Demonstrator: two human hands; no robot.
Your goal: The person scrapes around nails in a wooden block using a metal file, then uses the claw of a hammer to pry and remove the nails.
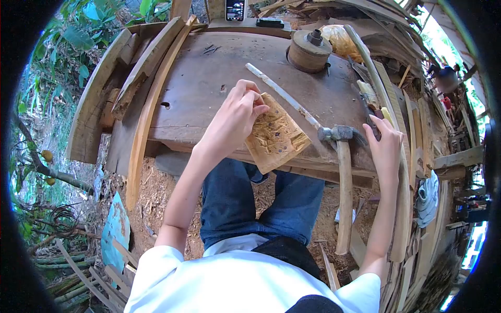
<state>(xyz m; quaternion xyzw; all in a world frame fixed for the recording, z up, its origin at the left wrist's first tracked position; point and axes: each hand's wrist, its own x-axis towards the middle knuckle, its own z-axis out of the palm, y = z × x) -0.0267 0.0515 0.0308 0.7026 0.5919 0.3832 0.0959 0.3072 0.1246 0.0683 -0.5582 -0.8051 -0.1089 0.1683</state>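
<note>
on the brown wooden worktop's (193, 78) near edge, left hand (236, 119) is curling over a carved tan wooden panel (279, 134), grip unclear; right hand (386, 148) is hovering, narrowly spread.

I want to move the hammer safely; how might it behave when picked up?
The hammer is probably head-heavy, given its metal head on a wooden handle. That thick handle looks stiff. A downward push there might tip it, since the handle juts past the bench edge.

This place is looking like an open-air woodworking workshop: a hammer (343, 182) is resting on a heavy wooden bench (201, 86) at the centre, wood chips (159, 195) are covering the ground, rough timber (95, 99) is lying at left, and plants (77, 39) are growing at upper left.
</note>
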